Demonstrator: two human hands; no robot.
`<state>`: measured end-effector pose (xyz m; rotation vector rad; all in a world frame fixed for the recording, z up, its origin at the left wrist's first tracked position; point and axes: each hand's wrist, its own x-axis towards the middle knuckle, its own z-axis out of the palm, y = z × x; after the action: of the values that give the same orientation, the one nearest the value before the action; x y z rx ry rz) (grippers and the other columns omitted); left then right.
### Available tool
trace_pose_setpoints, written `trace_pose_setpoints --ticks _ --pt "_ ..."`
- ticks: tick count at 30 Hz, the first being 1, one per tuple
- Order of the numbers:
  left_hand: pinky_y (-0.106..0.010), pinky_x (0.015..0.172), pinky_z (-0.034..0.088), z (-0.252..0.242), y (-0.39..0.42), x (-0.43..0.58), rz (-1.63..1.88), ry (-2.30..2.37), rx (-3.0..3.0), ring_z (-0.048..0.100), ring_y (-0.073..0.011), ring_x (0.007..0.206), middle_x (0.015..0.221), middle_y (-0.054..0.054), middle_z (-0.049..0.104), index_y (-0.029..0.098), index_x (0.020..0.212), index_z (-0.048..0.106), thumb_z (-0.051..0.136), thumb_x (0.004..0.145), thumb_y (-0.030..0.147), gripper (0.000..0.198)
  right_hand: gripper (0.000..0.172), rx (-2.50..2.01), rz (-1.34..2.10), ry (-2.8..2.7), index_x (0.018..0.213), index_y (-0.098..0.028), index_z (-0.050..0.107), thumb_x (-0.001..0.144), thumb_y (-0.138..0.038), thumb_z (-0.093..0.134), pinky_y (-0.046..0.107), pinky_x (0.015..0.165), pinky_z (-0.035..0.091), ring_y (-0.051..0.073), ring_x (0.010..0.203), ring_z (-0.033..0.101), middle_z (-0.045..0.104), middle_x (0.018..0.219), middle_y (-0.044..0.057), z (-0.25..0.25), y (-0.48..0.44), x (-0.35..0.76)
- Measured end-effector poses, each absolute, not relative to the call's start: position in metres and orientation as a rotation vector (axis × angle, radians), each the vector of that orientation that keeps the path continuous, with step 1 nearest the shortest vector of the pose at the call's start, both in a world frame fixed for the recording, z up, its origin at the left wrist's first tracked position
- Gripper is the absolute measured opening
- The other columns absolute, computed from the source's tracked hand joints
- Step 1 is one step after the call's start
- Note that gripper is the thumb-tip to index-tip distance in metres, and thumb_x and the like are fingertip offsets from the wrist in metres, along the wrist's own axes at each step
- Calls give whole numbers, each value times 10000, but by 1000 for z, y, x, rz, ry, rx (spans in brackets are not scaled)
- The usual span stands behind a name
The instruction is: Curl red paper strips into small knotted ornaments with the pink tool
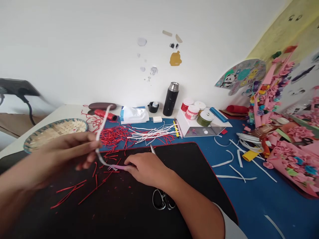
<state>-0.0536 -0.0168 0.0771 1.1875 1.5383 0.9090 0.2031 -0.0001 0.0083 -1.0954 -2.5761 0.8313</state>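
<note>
My left hand point(74, 149), slightly blurred, pinches a narrow white strip point(101, 127) between thumb and fingers. The strip's upper end curls above the fingers, and its lower end runs down to a small light-purple piece point(117, 167) with a frayed-looking tip. My right hand point(147, 169) is closed on that purple piece, low over the black mat point(139, 212). Whether the strip is fixed to the piece, I cannot tell. Scissors point(159, 199) lie partly under my right hand and wrist, blade tips pointing away. Short red cords point(69, 192) are scattered below my left hand.
Behind the mat are a heap of red cords point(113, 135), white strips point(149, 133), a red spool point(106, 115) and tissues point(134, 115). A woven basket point(59, 127) stands left. A black flask point(170, 99), paint jars point(191, 112) and pink paper flowers point(294, 162) occupy the back and right.
</note>
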Motion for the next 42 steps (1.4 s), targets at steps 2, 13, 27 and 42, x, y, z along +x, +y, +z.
trace_pose_setpoints --ticks 2,13,27,42 --pt "-266 428 400 72 -2 -22 907 1284 1045 519 -144 440 524 -9 649 228 634 734 968 552 569 422 198 -1105 920 -2436 1172 -217 807 1067 -286 655 307 880 505 225 1066 767 837 1177 57 9 2 204" --pt "-239 513 471 8 23 10 1100 1046 854 637 -144 548 642 -21 706 183 700 727 966 691 439 350 270 -1074 1707 -1569 1046 -189 730 1080 -429 610 219 532 466 113 560 599 627 713 -33 -7 9 201" --pt "-253 518 435 1 12 21 1128 1075 1001 564 -135 533 646 10 688 212 713 733 969 694 498 371 381 -1012 1795 -1469 882 -182 620 998 -532 719 191 453 447 92 475 587 632 643 -45 -11 14 199" --pt "-283 602 438 23 18 -17 1149 1364 1245 594 -187 638 732 -28 731 222 791 781 879 764 572 365 208 -1083 1831 -1553 845 -180 626 1043 -242 609 184 463 442 86 472 581 618 607 -51 0 8 200"
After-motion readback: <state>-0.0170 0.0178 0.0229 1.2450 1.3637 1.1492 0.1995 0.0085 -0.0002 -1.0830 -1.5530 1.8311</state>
